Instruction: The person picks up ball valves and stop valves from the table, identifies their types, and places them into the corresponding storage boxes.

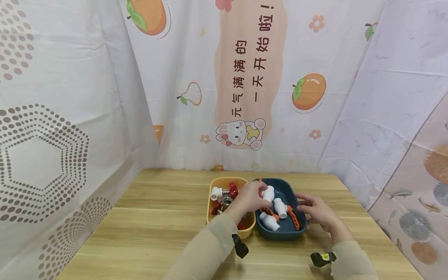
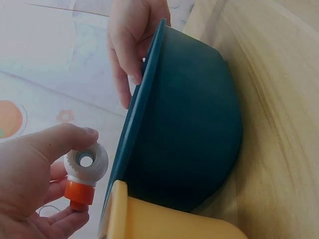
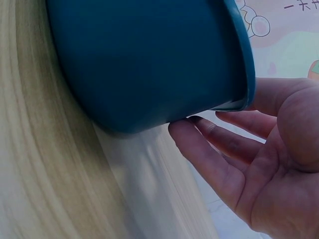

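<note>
My left hand (image 1: pixel 247 199) pinches a white plastic ball valve (image 1: pixel 268 193) with an orange handle, above the left side of the dark blue basin (image 1: pixel 287 234). In the left wrist view, the thumb lies on top of the valve's round white body (image 2: pixel 99 172), and fingertips touch its orange part. Two more white valves (image 1: pixel 280 208) with orange handles lie in the basin. At the basin's right side is my right hand (image 1: pixel 320 213); in the right wrist view its extended fingers (image 3: pixel 207 152) touch the outer wall, while its thumb tip is hidden behind the rim.
A yellow basin (image 1: pixel 209 212) stands against the blue one on its left, holding metal and white valves with red handles (image 1: pixel 233 189). Both stand on a wood-grain table (image 1: pixel 157 217), with printed cloth (image 1: pixel 196 128) hanging behind and at both sides.
</note>
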Tool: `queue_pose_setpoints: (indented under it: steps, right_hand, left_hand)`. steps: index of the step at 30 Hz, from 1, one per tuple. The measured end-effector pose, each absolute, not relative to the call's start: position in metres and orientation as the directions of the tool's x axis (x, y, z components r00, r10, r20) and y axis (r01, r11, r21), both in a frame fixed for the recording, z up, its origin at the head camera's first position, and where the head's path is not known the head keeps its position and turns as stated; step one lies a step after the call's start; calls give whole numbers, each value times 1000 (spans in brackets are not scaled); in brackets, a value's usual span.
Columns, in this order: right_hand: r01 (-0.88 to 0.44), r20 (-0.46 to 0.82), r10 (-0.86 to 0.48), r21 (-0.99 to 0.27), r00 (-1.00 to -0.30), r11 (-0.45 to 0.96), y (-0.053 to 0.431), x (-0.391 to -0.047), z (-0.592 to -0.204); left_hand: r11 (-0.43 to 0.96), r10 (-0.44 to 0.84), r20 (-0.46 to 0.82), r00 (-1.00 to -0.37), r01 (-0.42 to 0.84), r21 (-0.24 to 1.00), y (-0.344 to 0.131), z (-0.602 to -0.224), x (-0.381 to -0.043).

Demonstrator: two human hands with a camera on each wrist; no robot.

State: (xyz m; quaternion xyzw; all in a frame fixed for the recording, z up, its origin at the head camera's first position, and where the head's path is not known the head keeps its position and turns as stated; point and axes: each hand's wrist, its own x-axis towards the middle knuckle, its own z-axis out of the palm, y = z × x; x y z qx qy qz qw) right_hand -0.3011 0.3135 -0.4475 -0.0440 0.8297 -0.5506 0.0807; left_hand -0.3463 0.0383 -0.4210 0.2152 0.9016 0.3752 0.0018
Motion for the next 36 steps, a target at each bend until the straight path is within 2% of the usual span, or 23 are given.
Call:
queue_pose_setpoints:
  steps: [20, 29, 36]
  right_hand:
    - [33, -93, -130, -915, -987, 402, 312, -301, -446]
    - [20, -84, -133, -906, -988, 423, 313, -300, -446]
    - [-112, 40, -140, -821, -989, 559, 306, -306, -438]
  left_hand:
    - [620, 414, 171, -894, 414, 667, 38, -422, -347]
    - [595, 404, 144, -903, 379, 708, 33, -414, -345]
    - [609, 420, 229, -878, 460, 647, 20, -395, -347]
